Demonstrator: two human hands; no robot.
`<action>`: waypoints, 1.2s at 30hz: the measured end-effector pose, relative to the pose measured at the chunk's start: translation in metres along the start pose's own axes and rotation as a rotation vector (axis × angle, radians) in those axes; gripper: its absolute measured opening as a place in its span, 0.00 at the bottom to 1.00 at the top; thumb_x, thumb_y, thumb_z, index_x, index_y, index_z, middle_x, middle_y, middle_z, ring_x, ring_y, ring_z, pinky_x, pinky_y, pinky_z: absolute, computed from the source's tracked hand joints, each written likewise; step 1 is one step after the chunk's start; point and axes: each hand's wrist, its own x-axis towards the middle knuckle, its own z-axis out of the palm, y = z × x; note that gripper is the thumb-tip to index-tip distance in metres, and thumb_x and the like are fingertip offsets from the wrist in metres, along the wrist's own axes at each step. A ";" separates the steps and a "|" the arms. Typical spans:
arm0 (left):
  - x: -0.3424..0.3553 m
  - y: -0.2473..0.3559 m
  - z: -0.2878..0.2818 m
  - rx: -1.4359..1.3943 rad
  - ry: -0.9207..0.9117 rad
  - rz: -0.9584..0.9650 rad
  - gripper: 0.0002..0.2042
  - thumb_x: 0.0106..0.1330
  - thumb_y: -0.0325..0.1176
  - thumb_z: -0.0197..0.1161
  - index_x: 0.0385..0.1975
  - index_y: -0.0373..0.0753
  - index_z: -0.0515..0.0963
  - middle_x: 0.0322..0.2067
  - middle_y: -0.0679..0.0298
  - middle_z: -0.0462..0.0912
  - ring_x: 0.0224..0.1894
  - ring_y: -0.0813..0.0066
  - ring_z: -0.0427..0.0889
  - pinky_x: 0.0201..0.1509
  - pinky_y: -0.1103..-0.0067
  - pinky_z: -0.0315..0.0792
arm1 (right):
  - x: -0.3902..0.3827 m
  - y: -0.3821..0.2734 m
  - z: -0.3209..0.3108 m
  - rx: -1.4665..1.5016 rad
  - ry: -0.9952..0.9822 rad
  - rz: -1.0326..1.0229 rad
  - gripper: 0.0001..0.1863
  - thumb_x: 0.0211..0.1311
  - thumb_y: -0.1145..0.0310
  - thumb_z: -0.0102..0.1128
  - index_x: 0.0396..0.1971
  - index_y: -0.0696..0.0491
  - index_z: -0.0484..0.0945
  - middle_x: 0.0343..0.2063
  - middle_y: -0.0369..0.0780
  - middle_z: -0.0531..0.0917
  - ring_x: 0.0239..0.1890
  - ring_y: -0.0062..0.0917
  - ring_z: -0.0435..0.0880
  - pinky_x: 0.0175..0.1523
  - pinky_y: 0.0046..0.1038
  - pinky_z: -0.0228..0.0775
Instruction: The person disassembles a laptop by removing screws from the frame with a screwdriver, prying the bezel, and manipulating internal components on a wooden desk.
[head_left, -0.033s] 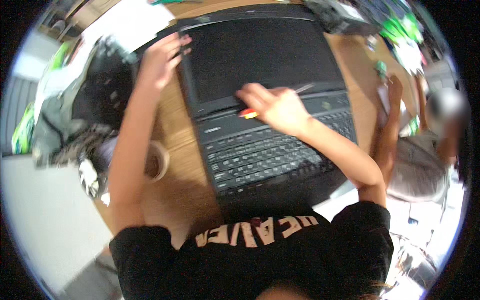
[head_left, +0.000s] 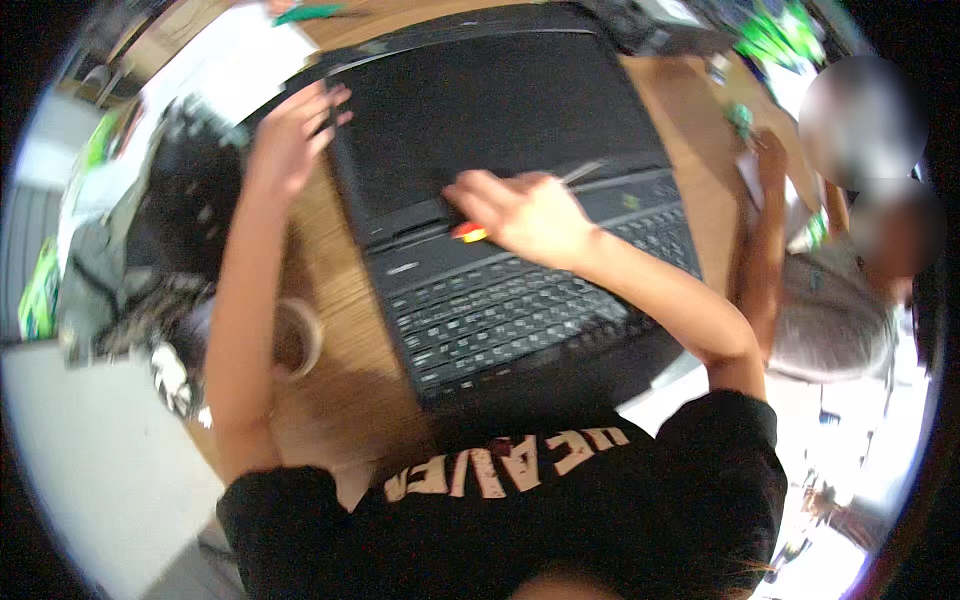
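A black laptop lies opened out on the wooden table, its dark screen on the far side and its keyboard nearer me. At the screen's left edge is my left hand, fingers apart, the tips reaching over the frame. My right hand is closed around a screwdriver with a red and yellow handle, above the hinge strip between screen and keyboard. The handle's end shows left of that hand, and a thin metal shaft points away to the right over the screen. Motion blurs both hands' fingers.
White paper lies at the far left, near a black bag. A round roll-like ring sits beside my left forearm. On the right, another person's hand rests near a small green item. Green packaging lies at the far right.
The whole view has shifted, so laptop and hands appear farther left. Relative to the laptop, both hands stay in about the same place. The screwdriver remains in my right hand.
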 end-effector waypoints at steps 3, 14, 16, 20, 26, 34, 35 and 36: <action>-0.003 -0.012 -0.021 -0.073 -0.052 -0.010 0.23 0.67 0.28 0.53 0.60 0.28 0.61 0.53 0.54 0.73 0.54 0.67 0.73 0.62 0.71 0.62 | 0.002 -0.002 -0.008 -0.007 0.030 -0.030 0.18 0.48 0.69 0.55 0.41 0.57 0.75 0.37 0.36 0.75 0.22 0.20 0.80 0.26 0.20 0.75; -0.020 -0.011 0.010 0.069 0.046 0.094 0.26 0.67 0.29 0.54 0.64 0.36 0.59 0.61 0.52 0.62 0.66 0.65 0.57 0.70 0.70 0.44 | -0.009 -0.003 -0.014 0.111 0.014 0.085 0.16 0.51 0.69 0.53 0.42 0.56 0.76 0.34 0.35 0.72 0.19 0.19 0.79 0.24 0.22 0.72; -0.023 -0.008 0.000 0.027 0.055 0.075 0.26 0.66 0.29 0.54 0.64 0.36 0.58 0.61 0.52 0.61 0.66 0.66 0.57 0.70 0.68 0.43 | -0.015 -0.002 -0.016 0.107 0.025 0.105 0.16 0.51 0.69 0.52 0.42 0.55 0.76 0.35 0.35 0.72 0.19 0.19 0.79 0.24 0.22 0.73; -0.022 -0.003 -0.004 0.036 0.123 0.017 0.26 0.66 0.31 0.54 0.65 0.37 0.57 0.61 0.53 0.61 0.65 0.66 0.58 0.70 0.64 0.43 | -0.019 0.005 -0.011 0.061 0.054 0.187 0.15 0.50 0.70 0.53 0.39 0.57 0.75 0.34 0.36 0.72 0.19 0.20 0.79 0.22 0.22 0.72; -0.026 -0.004 0.006 0.080 0.099 0.037 0.27 0.67 0.32 0.53 0.65 0.37 0.57 0.65 0.50 0.56 0.68 0.61 0.53 0.70 0.62 0.43 | -0.010 0.018 -0.013 0.181 0.019 0.119 0.13 0.50 0.70 0.55 0.36 0.60 0.71 0.33 0.42 0.72 0.21 0.28 0.81 0.23 0.27 0.74; -0.021 -0.006 -0.003 0.068 0.105 0.026 0.27 0.66 0.35 0.55 0.64 0.37 0.59 0.65 0.53 0.57 0.67 0.62 0.55 0.69 0.63 0.45 | 0.020 0.039 -0.031 0.525 -0.338 0.156 0.26 0.47 0.60 0.69 0.39 0.62 0.68 0.39 0.50 0.76 0.38 0.45 0.81 0.39 0.40 0.76; -0.024 -0.005 0.003 0.070 0.122 0.034 0.26 0.66 0.34 0.55 0.63 0.37 0.61 0.64 0.53 0.59 0.67 0.62 0.56 0.69 0.64 0.45 | 0.022 0.038 -0.031 0.509 -0.340 0.165 0.25 0.47 0.60 0.69 0.39 0.61 0.68 0.39 0.49 0.76 0.39 0.45 0.81 0.40 0.40 0.76; -0.025 -0.005 0.009 0.072 0.141 0.041 0.24 0.66 0.33 0.56 0.62 0.37 0.62 0.63 0.54 0.61 0.66 0.63 0.57 0.69 0.64 0.45 | 0.022 0.037 -0.032 0.494 -0.342 0.174 0.25 0.47 0.61 0.69 0.38 0.60 0.69 0.39 0.48 0.77 0.40 0.45 0.81 0.40 0.40 0.76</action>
